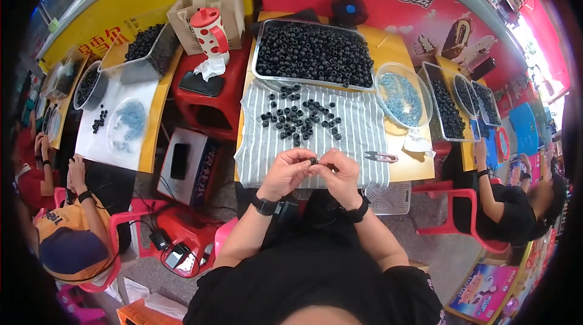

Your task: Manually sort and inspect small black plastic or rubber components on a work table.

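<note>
My left hand [283, 173] and my right hand [340, 176] meet over the near edge of a grey-and-white striped cloth [255, 161]. Between their closed fingertips is a small round black piece [313, 161], partly hidden. Beyond them, several like black ring-shaped pieces [297, 115] lie scattered on the cloth. A large clear bin [258, 73] full of the same pieces stands at the far side. To the right is a round clear tray [429, 106] of tiny bluish bits. Small thread snips [381, 157] rest on the cloth near my right hand.
A crumpled white tissue [418, 143] lies right of the cloth. At left, a red stool [212, 106] bears a phone [201, 84] and a red-and-white cup [209, 30]. Co-workers sit on both sides, at left a person in a dark cap [73, 249], at right one in black [510, 209].
</note>
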A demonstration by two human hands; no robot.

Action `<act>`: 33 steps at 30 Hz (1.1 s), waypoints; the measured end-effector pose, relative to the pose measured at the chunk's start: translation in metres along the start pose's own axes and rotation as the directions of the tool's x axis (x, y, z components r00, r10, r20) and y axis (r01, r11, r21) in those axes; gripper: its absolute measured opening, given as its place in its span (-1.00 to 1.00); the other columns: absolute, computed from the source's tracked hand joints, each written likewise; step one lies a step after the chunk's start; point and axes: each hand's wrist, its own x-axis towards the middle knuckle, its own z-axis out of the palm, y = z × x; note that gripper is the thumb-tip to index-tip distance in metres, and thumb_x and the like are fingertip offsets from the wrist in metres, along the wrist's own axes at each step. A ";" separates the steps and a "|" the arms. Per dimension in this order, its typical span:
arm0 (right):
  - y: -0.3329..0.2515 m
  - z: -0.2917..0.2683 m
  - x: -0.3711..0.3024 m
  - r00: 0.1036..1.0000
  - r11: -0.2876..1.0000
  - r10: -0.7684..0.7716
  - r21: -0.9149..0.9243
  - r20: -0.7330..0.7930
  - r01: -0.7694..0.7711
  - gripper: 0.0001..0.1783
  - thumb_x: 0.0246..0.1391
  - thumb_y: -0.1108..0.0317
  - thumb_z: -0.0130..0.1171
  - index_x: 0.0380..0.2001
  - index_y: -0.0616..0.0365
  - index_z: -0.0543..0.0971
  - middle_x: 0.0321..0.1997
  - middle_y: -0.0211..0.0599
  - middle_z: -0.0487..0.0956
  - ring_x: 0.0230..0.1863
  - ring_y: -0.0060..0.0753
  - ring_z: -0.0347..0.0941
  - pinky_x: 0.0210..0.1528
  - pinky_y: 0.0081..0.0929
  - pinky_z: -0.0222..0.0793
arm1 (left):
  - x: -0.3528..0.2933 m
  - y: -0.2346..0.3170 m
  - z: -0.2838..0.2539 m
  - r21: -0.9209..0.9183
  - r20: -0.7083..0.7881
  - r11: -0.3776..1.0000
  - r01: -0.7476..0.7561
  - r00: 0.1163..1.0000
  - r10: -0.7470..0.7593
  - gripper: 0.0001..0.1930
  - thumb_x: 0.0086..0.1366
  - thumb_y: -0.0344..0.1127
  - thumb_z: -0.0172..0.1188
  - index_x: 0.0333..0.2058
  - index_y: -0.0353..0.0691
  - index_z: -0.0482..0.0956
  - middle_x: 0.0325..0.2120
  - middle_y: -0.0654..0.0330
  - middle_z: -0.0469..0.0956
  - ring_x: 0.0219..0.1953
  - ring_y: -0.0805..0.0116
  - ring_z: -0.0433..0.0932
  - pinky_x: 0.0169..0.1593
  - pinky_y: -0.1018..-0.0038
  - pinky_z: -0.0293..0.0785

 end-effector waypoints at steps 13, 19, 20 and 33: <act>0.007 0.003 -0.002 0.986 0.963 -0.166 -0.212 0.015 0.165 -0.81 -0.17 0.53 0.39 -0.49 0.22 0.53 -0.55 -0.34 0.48 -0.58 -0.52 0.38 -0.55 -0.58 0.24 | 0.002 0.003 0.005 0.083 -0.025 0.996 0.038 0.999 -0.036 -0.80 0.25 -0.59 0.11 -0.15 -0.47 0.54 -0.18 0.15 0.50 -0.17 0.41 0.54 -0.12 0.57 0.51; -0.002 0.006 -0.001 0.993 0.979 -0.119 -0.168 -0.005 0.116 -0.81 -0.15 0.63 0.31 -0.43 0.27 0.51 -0.49 -0.31 0.49 -0.49 -0.57 0.43 -0.47 -0.62 0.32 | 0.005 0.002 0.004 0.018 -0.042 1.000 0.020 0.999 -0.019 -0.79 0.25 -0.56 0.14 -0.13 -0.45 0.54 -0.22 0.15 0.52 -0.24 0.40 0.56 -0.16 0.56 0.53; 0.000 0.006 -0.002 0.996 0.989 -0.083 -0.122 -0.018 0.081 -0.83 -0.12 0.63 0.29 -0.43 0.27 0.52 -0.47 -0.31 0.49 -0.47 -0.56 0.45 -0.45 -0.63 0.34 | 0.005 0.003 0.003 0.013 -0.025 1.000 0.024 0.999 -0.024 -0.79 0.25 -0.56 0.14 -0.13 -0.45 0.54 -0.22 0.15 0.53 -0.25 0.39 0.57 -0.16 0.55 0.53; 0.011 0.005 -0.010 0.995 0.954 0.086 0.291 -0.052 -0.067 -0.89 -0.03 0.70 0.18 -0.39 0.33 0.57 -0.36 -0.28 0.53 -0.36 -0.53 0.49 -0.33 -0.63 0.41 | 0.005 0.000 0.003 0.022 -0.060 1.000 -0.007 0.998 0.008 -0.79 0.22 -0.62 0.14 -0.15 -0.41 0.54 -0.31 0.13 0.58 -0.33 0.42 0.58 -0.25 0.57 0.55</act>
